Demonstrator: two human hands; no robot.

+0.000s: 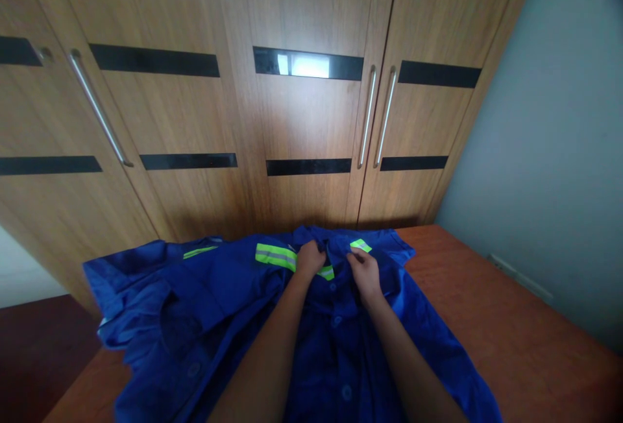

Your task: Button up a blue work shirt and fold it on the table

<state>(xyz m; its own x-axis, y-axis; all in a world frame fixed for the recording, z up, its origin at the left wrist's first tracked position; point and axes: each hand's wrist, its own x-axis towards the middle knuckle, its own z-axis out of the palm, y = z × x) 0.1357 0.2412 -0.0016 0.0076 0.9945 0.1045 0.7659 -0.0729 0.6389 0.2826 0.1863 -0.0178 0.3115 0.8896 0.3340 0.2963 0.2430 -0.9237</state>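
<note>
A tall light-brown wood-grain wardrobe (302, 118) fills the background, beside a plain pale blue-grey wall (549, 170). Below them is a reddish-brown wood-look tabletop (467, 280), on which a royal-blue cloth work garment (322, 335) lies spread, its neck end near the wardrobe; whether the bunched fabric at the left is the same piece cannot be told. Glossy black horizontal panels (309, 167) and slim silver metal bar handles (385, 118) mark the wardrobe doors. The left hand (311, 259) is clamped on the garment at one side of the neck opening; the right hand (365, 272) pinches the opposite side. Lime-yellow and silver reflective strips (276, 256) show beside both hands. Round blue buttons (346, 392) run down the front between the forearms.
</note>
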